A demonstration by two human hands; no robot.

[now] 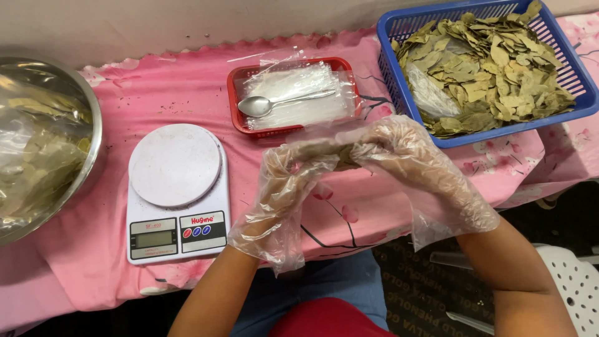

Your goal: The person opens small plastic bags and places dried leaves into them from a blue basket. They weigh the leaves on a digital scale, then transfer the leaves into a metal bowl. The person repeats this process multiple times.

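Both my hands wear loose clear plastic gloves and meet above the pink tablecloth. My left hand [284, 193] and my right hand [415, 165] together grip a small clear bag of dried leaves [327, 153] between them, its contents partly hidden by the gloves. A white digital kitchen scale [176, 190] with an empty round platform sits just left of my left hand. Beyond my hands, a red tray [240, 78] holds a stack of clear bags with a metal spoon [268, 104] on top.
A blue plastic basket [399, 28] heaped with dried green leaves stands at the back right. A large metal bowl [90, 100] lined with plastic and holding leaves is at the left edge. A white perforated chair [577, 281] stands at the lower right.
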